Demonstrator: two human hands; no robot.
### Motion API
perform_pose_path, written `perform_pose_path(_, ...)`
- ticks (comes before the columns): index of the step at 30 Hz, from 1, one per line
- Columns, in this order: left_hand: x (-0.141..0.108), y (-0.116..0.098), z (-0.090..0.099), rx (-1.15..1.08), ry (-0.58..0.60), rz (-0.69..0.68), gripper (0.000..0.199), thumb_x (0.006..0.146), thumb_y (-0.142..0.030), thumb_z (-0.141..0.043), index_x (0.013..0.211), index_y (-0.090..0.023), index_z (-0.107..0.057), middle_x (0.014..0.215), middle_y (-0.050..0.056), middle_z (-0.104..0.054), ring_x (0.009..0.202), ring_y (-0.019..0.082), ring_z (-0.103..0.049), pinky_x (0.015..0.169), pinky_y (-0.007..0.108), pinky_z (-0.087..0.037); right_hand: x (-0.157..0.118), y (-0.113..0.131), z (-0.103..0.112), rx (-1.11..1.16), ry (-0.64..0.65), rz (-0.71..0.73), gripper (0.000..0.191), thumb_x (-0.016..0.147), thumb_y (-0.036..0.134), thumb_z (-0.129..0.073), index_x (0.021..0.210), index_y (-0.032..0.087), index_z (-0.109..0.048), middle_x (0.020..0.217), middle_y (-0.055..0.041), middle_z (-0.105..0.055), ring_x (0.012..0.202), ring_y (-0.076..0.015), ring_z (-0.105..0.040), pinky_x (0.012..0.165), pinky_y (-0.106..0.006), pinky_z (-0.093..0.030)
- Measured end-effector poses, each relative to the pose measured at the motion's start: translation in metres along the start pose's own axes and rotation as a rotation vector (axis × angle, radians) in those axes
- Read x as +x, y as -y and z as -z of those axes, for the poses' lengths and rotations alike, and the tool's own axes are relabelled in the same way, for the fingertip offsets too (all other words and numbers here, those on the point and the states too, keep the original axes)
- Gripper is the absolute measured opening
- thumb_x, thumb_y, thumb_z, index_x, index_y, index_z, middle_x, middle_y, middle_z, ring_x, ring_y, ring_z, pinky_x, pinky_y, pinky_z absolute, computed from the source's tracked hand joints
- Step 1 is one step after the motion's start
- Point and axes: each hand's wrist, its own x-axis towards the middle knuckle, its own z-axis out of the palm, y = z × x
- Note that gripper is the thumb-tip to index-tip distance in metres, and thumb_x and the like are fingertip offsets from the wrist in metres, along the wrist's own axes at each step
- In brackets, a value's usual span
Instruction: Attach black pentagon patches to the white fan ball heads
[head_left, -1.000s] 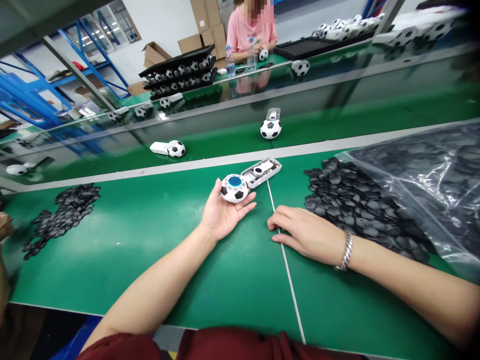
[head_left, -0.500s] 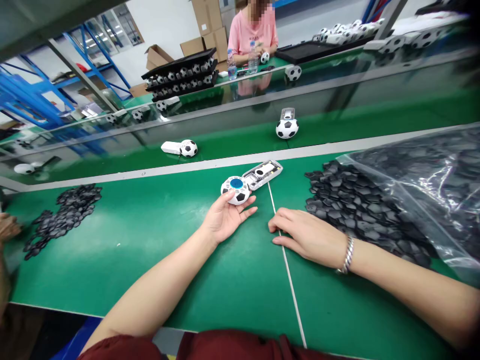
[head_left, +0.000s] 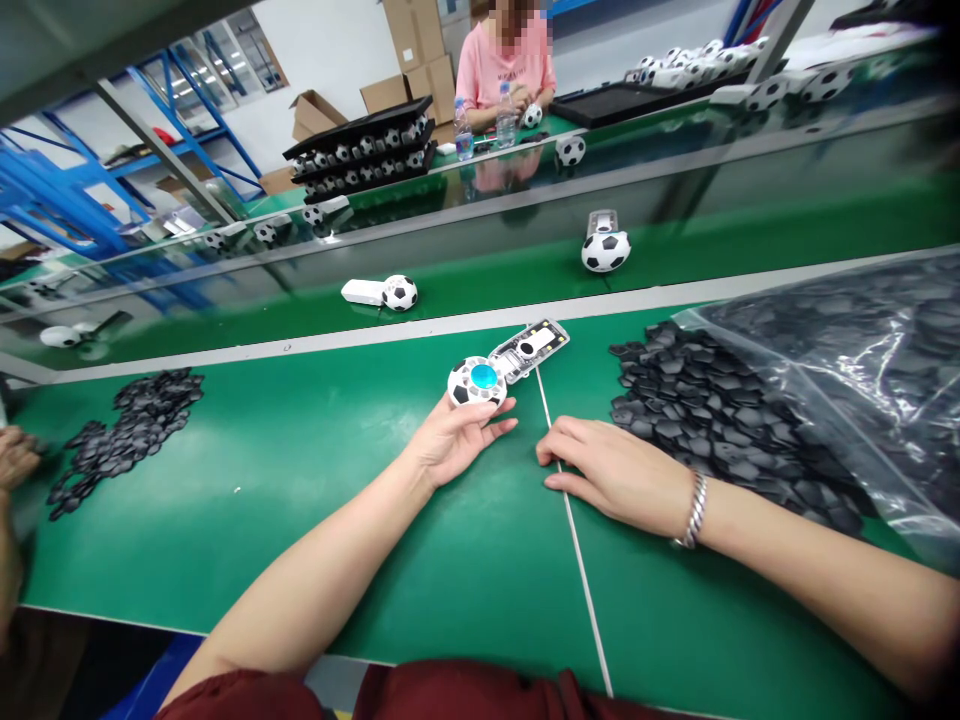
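My left hand (head_left: 457, 440) grips a football-patterned gadget (head_left: 478, 382) by its round end, thumb on the near edge and fingers underneath. A blue disc shows on the ball's upturned face. Its flat handle (head_left: 529, 350) points up and to the right, with a clear casing and a white strip inside. On the green table, my right hand (head_left: 600, 465) rests with fingers loosely bent and thumb apart from them, nothing visible between. Nearest to it on the right is a pile of black pentagon-like pieces (head_left: 697, 410).
A clear plastic bag (head_left: 862, 360) of black pieces lies at right, another black pile (head_left: 142, 420) at left. Beyond the pale rail, football gadgets (head_left: 606, 250) lie on the green conveyor belt (head_left: 487, 262). A person in pink (head_left: 506, 70) sits opposite; another person's hand (head_left: 16, 457) is far left.
My left hand has tilted the gadget, turning its blue disc and handle more toward me. Gadgets on the near belt have shifted right; those on the far side, left. My right hand has stayed put.
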Motion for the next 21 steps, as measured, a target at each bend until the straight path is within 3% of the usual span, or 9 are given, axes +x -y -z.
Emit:
perform_pose_path(4,-0.001,0.0,0.0,-0.019,0.037,0.005,0.028,0.067,-0.016,-0.068,0.093,-0.015,-0.056,0.088,0.004,-0.064,0.087,0.02,-0.062,0.08,0.035,-0.047,0.0,0.0,0.0,-0.006,-0.011,0.006,0.01,0.083,0.027,-0.052,0.089,0.019,-0.053,0.088,-0.0035,-0.053,0.078,-0.0179,-0.051,0.069,-0.032,-0.041)
perform_pose_path(13,0.001,-0.001,-0.003,-0.035,-0.004,0.032,0.029,0.074,-0.034,-0.061,0.097,-0.017,-0.055,0.091,0.005,-0.064,0.083,0.022,-0.063,0.076,0.035,-0.049,0.002,0.001,0.001,-0.024,0.0,-0.004,0.01,0.083,0.027,-0.053,0.09,0.019,-0.053,0.089,-0.0039,-0.054,0.08,-0.0185,-0.052,0.071,-0.032,-0.041)
perform_pose_path(18,0.0,-0.007,-0.013,0.14,-0.057,-0.054,0.029,0.071,-0.03,-0.064,0.096,-0.017,-0.054,0.088,0.004,-0.064,0.079,0.019,-0.063,0.075,0.033,-0.051,0.002,0.009,0.0,-0.146,-0.018,0.0,0.016,0.081,0.029,-0.056,0.093,0.018,-0.055,0.092,-0.0058,-0.055,0.081,-0.0205,-0.054,0.069,-0.033,-0.042)
perform_pose_path(21,0.018,-0.018,-0.028,0.362,-0.014,-0.179,0.031,0.07,-0.029,-0.066,0.096,-0.018,-0.054,0.089,0.003,-0.061,0.078,0.017,-0.061,0.071,0.032,-0.052,0.003,0.012,-0.001,-0.196,-0.027,-0.004,0.02,0.081,0.031,-0.056,0.094,0.017,-0.054,0.093,-0.007,-0.055,0.08,-0.0206,-0.055,0.066,-0.031,-0.041)
